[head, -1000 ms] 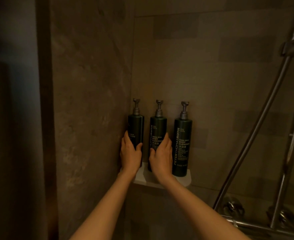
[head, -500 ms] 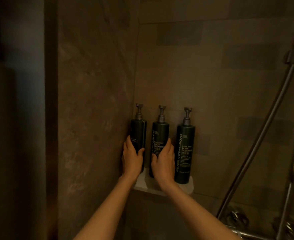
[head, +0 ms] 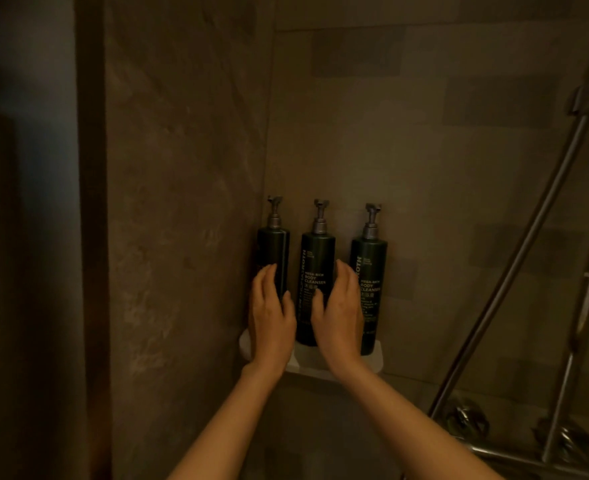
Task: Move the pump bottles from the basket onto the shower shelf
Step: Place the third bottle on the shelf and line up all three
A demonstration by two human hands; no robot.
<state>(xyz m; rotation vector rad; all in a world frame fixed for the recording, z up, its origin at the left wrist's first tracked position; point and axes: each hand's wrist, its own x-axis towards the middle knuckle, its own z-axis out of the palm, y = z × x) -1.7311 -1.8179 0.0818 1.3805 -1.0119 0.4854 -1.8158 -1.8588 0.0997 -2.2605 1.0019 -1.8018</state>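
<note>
Now three dark pump bottles stand upright in a row on the white shower shelf (head: 334,370), which sits in the corner where the two tiled walls meet. The left bottle (head: 275,258) is tucked against the side wall, the middle bottle (head: 315,271) stands just beside it, and the right bottle (head: 371,268) is a little apart from the middle one.

A second ago the left hand (head: 270,317) was wrapped around the left bottle and the right hand (head: 339,313) was wrapped around the middle bottle, thumbs and fingers closed on the dark plastic. Half a second ago both still held on. In the current view each grip has let go: the fingers are spread and slack, the left hand's fingertips (head: 267,271) lie just in front of the left bottle, and the right hand's fingertips (head: 345,268) sit in front of the gap between the middle and right bottles. Whether any fingertip still brushes a bottle cannot be told in the dim, blurred light. The middle bottle's label is now plainly readable between the two hands.

Off to the right, the metal shower hose (head: 514,271) and its rail slant down toward the taps (head: 466,419).
</note>
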